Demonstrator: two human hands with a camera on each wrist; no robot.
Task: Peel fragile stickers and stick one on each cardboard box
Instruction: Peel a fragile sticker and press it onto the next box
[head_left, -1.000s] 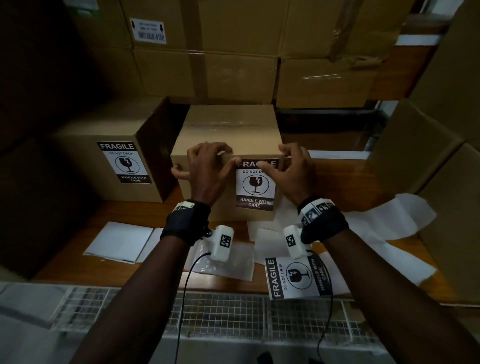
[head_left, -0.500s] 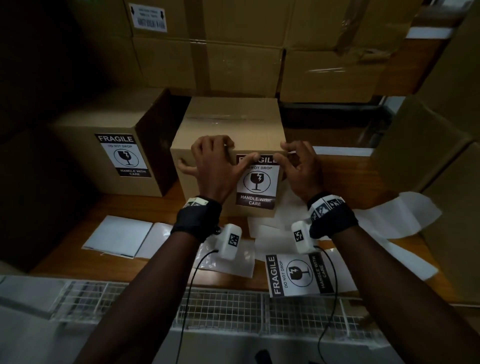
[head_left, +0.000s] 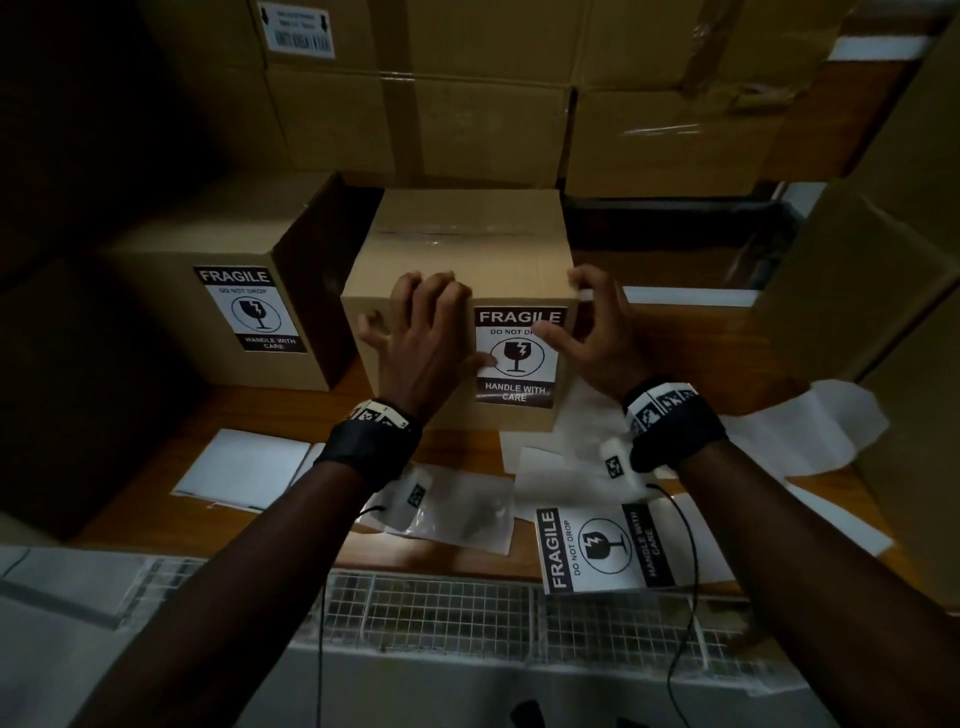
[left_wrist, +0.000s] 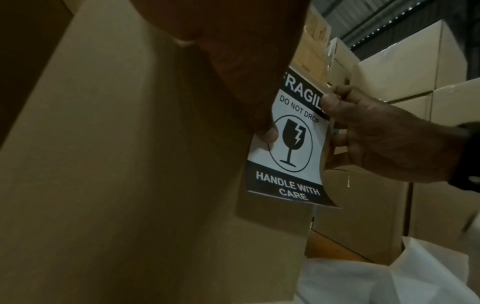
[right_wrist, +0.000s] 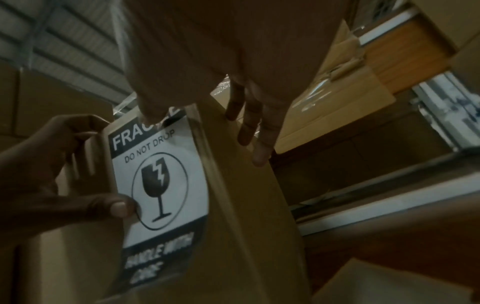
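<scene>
A taped cardboard box stands mid-table with a black-and-white fragile sticker on its front face. My left hand hooks its bent fingers over the box's top front edge. Its thumb presses the sticker's left edge beside the glass symbol. My right hand is at the box's right corner, thumb on the sticker's top right corner and fingers lying straight along the side face. In the left wrist view the sticker's lower right edge curls off the box. A second box on the left carries its own sticker.
A loose fragile sticker sheet lies at the table's near edge. White backing papers and a clear plastic bag lie around it. Stacked cartons close off the back, more boxes the right. A wire mesh runs below the table edge.
My left thumb has slid from the sticker's top left corner down to the middle of its left edge. My right thumb has dropped slightly. The box has not moved.
</scene>
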